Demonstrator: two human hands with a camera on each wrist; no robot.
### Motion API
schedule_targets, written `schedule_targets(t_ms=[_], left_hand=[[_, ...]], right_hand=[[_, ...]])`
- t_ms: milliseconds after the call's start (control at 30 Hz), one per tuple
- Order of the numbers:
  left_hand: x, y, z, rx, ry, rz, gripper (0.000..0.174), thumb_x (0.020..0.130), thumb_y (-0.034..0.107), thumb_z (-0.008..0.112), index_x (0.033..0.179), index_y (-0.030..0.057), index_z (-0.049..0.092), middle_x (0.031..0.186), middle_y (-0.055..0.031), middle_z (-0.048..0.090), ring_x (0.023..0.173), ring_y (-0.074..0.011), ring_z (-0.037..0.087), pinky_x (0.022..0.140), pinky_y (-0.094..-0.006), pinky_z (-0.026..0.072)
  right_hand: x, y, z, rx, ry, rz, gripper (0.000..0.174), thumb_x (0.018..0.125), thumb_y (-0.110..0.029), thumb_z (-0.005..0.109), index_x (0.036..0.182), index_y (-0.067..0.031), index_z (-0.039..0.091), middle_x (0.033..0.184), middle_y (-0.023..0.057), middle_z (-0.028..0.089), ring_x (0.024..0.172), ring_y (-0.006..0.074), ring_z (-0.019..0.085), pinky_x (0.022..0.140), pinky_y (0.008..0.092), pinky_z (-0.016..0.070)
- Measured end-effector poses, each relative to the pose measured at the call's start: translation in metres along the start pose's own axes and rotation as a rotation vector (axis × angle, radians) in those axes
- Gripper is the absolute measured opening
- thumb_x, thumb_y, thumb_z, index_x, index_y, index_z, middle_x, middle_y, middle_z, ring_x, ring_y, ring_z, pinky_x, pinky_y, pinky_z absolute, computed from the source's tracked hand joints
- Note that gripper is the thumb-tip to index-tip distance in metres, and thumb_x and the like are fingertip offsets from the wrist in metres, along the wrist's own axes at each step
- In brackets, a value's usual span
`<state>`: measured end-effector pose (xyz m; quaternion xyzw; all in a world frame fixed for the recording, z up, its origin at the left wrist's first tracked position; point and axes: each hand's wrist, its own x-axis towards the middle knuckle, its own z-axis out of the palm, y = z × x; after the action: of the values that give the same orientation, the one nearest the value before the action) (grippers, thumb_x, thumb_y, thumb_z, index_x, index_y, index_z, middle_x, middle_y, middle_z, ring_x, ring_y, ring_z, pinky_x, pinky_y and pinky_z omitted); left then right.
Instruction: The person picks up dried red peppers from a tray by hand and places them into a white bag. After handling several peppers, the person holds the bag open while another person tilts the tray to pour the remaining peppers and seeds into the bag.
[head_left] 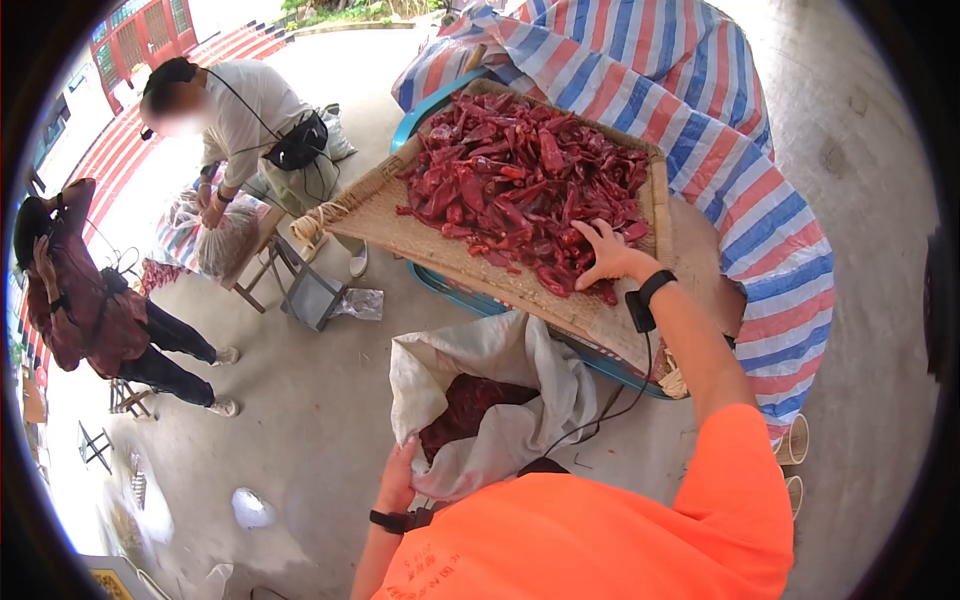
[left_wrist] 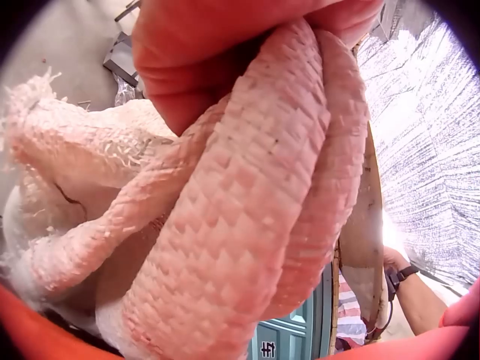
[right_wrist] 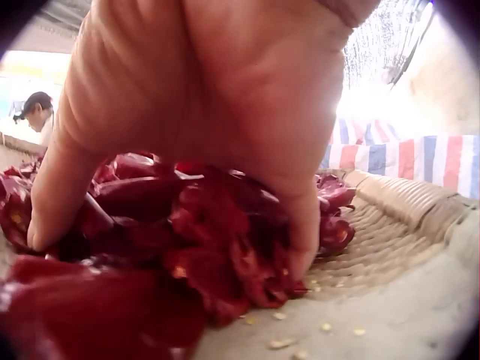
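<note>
A heap of dried red peppers (head_left: 510, 170) lies on a woven bamboo tray (head_left: 390, 205). My right hand (head_left: 610, 256) is at the heap's near edge, fingers spread; in the right wrist view the hand (right_wrist: 202, 97) arches over peppers (right_wrist: 135, 195), its thumb and fingers reaching down around several of them. My left hand (head_left: 398, 474) grips the rim of a white woven sack (head_left: 480, 350), which stands below the tray with dark red peppers (head_left: 470, 400) inside. In the left wrist view the fingers (left_wrist: 195, 52) pinch the folded sack rim (left_wrist: 232, 202).
Striped tarp (head_left: 700, 110) covers things behind and right of the tray. A blue-green crate (head_left: 455, 288) is under the tray. Two people stand at the left, one handling a bag (head_left: 228, 240). A grey dustpan (head_left: 312, 298) and small stools are on the floor.
</note>
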<state>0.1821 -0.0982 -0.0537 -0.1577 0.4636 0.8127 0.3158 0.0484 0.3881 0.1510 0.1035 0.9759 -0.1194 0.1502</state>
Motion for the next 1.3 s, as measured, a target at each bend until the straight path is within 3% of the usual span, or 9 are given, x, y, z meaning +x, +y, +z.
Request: schedule_targets(t_ms=[133, 300, 400, 500, 633, 900, 1100, 1200, 1300], left_hand=[[-0.002, -0.001, 0.001, 0.022, 0.011, -0.005, 0.037, 0.096, 0.023, 0.052, 0.127, 0.0037, 0.047, 0.112, -0.0065, 0.060, 0.096, -0.0195, 0.061, 0.083, -0.0351, 0.0516], [-0.007, -0.002, 0.009, -0.002, 0.023, 0.002, 0.038, 0.096, 0.022, 0.051, 0.129, 0.0035, 0.046, 0.117, -0.0075, 0.060, 0.103, -0.0202, 0.059, 0.089, -0.0355, 0.0491], [-0.008, -0.002, 0.008, 0.002, 0.007, 0.003, 0.042, 0.096, 0.024, 0.051, 0.133, 0.0035, 0.044, 0.121, -0.0084, 0.057, 0.106, -0.0211, 0.057, 0.092, -0.0344, 0.0475], [0.000, -0.014, -0.006, -0.042, -0.018, 0.007, 0.041, 0.096, 0.024, 0.052, 0.131, 0.0037, 0.045, 0.119, -0.0075, 0.058, 0.105, -0.0203, 0.058, 0.090, -0.0343, 0.0483], [-0.002, -0.019, -0.011, -0.032, -0.029, 0.021, 0.040, 0.096, 0.024, 0.051, 0.131, 0.0040, 0.045, 0.117, -0.0066, 0.059, 0.102, -0.0194, 0.059, 0.089, -0.0340, 0.0487], [-0.016, -0.019, -0.012, 0.041, -0.036, 0.009, 0.038, 0.096, 0.022, 0.053, 0.129, 0.0049, 0.047, 0.111, -0.0034, 0.059, 0.098, -0.0155, 0.057, 0.083, -0.0312, 0.0485], [-0.016, -0.021, -0.014, 0.006, -0.021, 0.010, 0.037, 0.095, 0.022, 0.054, 0.127, 0.0041, 0.049, 0.112, -0.0046, 0.058, 0.098, -0.0148, 0.057, 0.082, -0.0307, 0.0489], [-0.019, -0.020, -0.012, -0.003, -0.056, -0.007, 0.039, 0.095, 0.023, 0.055, 0.127, 0.0022, 0.049, 0.113, -0.0057, 0.058, 0.100, -0.0154, 0.056, 0.085, -0.0312, 0.0473], [-0.004, -0.039, -0.030, 0.116, -0.020, 0.058, 0.033, 0.096, 0.019, 0.051, 0.126, 0.0065, 0.050, 0.106, -0.0024, 0.061, 0.092, -0.0153, 0.060, 0.081, -0.0328, 0.0510]], right_hand=[[0.024, 0.025, 0.007, 0.115, 0.171, -0.033, 0.102, 0.058, -0.032, 0.081, 0.145, -0.0297, 0.029, 0.150, 0.0184, 0.019, 0.131, 0.0524, 0.024, 0.107, 0.0577, 0.0290], [0.031, 0.034, 0.025, 0.183, 0.497, -0.084, 0.061, 0.062, -0.014, 0.072, 0.121, -0.0149, 0.060, 0.124, 0.0114, 0.057, 0.116, 0.0328, 0.053, 0.100, 0.0363, 0.0432], [0.025, 0.042, 0.029, 0.255, 0.598, -0.166, 0.058, 0.064, -0.008, 0.069, 0.121, -0.0117, 0.060, 0.116, 0.0127, 0.062, 0.105, 0.0331, 0.059, 0.094, 0.0348, 0.0463], [0.012, 0.048, 0.018, 0.374, 0.588, 0.012, 0.053, 0.067, -0.005, 0.065, 0.120, -0.0103, 0.061, 0.107, 0.0097, 0.066, 0.094, 0.0284, 0.063, 0.086, 0.0308, 0.0490], [0.031, 0.094, 0.019, 0.956, 0.654, -0.111, 0.046, 0.079, -0.005, 0.058, 0.124, -0.0141, 0.058, 0.098, 0.0004, 0.066, 0.086, 0.0147, 0.063, 0.076, 0.0276, 0.0509], [-0.058, 0.050, -0.040, 1.585, 0.579, 0.050, 0.036, 0.093, -0.009, 0.050, 0.128, -0.0175, 0.049, 0.120, 0.0042, 0.058, 0.109, 0.0242, 0.057, 0.090, 0.0542, 0.0460], [-0.044, 0.077, -0.036, 1.714, 0.680, -0.046, 0.032, 0.092, -0.011, 0.054, 0.124, -0.0124, 0.051, 0.121, 0.0050, 0.057, 0.110, 0.0256, 0.057, 0.094, 0.0534, 0.0445], [-0.039, 0.122, -0.027, 0.585, 0.804, -0.135, 0.038, 0.087, -0.028, 0.061, 0.121, -0.0131, 0.055, 0.117, 0.0090, 0.060, 0.105, 0.0288, 0.060, 0.088, 0.0480, 0.0482], [-0.027, 0.123, -0.021, 0.978, 0.708, -0.122, 0.035, 0.088, -0.025, 0.061, 0.119, -0.0111, 0.055, 0.118, 0.0092, 0.060, 0.105, 0.0279, 0.059, 0.091, 0.0468, 0.0474]])
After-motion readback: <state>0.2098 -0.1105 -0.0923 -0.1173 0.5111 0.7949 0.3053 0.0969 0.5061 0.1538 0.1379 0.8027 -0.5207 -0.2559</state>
